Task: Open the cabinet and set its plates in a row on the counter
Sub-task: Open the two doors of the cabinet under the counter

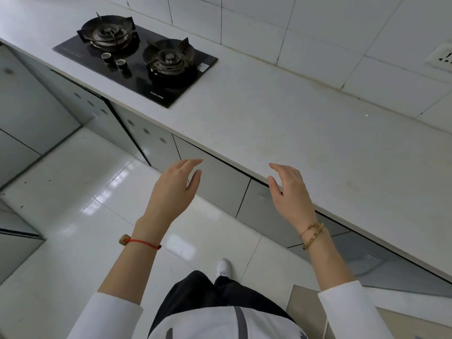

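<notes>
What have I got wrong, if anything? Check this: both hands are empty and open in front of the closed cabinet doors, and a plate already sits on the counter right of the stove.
One thing is wrong: no plate sits on the counter; right of the stove it is bare. The head view shows this. The rest holds: the left hand and right hand are empty and open in front of the closed cabinet doors.

You are looking at a bright, evenly lit scene with soft, diffuse light. Glare is pooling in pale patches on the glossy white floor tiles, and the black glass hob is catching faint reflections. Shadows are staying weak. The wide lens is bending the white stone counter edge, and detail is softening slightly toward the corners.
</notes>
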Demonstrator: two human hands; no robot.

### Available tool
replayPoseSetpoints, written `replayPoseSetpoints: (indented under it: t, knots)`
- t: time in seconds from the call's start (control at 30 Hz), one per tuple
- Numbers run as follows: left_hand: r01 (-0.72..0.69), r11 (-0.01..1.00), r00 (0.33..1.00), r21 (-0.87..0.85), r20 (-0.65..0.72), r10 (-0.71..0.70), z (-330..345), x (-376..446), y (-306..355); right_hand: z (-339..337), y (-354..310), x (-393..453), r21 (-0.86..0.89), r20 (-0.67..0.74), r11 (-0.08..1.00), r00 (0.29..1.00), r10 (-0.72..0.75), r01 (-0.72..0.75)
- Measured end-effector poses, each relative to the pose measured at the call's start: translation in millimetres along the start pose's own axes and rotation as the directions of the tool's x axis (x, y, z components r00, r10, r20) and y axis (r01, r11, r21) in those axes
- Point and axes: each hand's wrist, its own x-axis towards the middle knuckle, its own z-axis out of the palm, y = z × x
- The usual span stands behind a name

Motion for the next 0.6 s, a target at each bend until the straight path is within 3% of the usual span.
replayPoseSetpoints:
  t: [0.33,0.6]
  knots:
    - [-0.023,1.0,0.999,0.012,0.036,0.022,47.9,22.8,-29.5,42.6,22.6,17.4,0.017,-0.02,1.0,1.0,0.02,-0.019]
    - [-0.104,0.995,0.995,0.013,0.011,0.103,143.7,26.0,-98.9,131.9,74.8,16.7,-0.039,-0.098,0.998,0.994,-0.048,0.045]
